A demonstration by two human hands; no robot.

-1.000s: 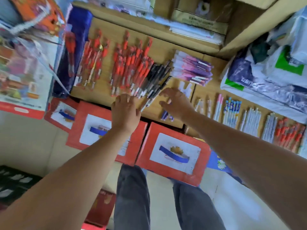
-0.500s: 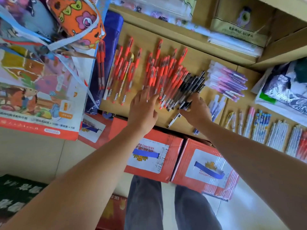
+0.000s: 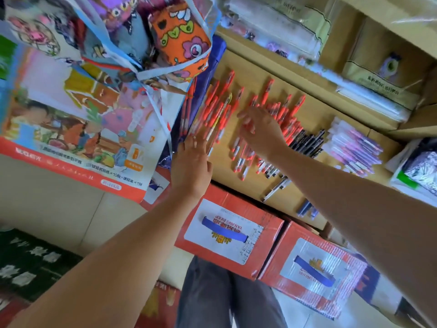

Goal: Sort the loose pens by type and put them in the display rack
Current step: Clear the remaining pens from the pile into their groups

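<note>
Tan wooden shelf (image 3: 255, 67) is carrying orange-red plastic pens (image 3: 268, 89) in two fanned groups, long axes running away from the person. The left hand (image 3: 191, 162) is lying flat, fingers straight, on the near ends of the left group (image 3: 217, 107). The right hand (image 3: 260, 131), fingers spread and gripping nothing, is hovering over the middle group (image 3: 286, 114), with black pens (image 3: 307, 140) lying just rightward.

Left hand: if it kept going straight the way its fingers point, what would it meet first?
The left bunch of red pens on the shelf. The left hand seems to have its fingertips at their near ends, though blur leaves contact unclear.
</note>
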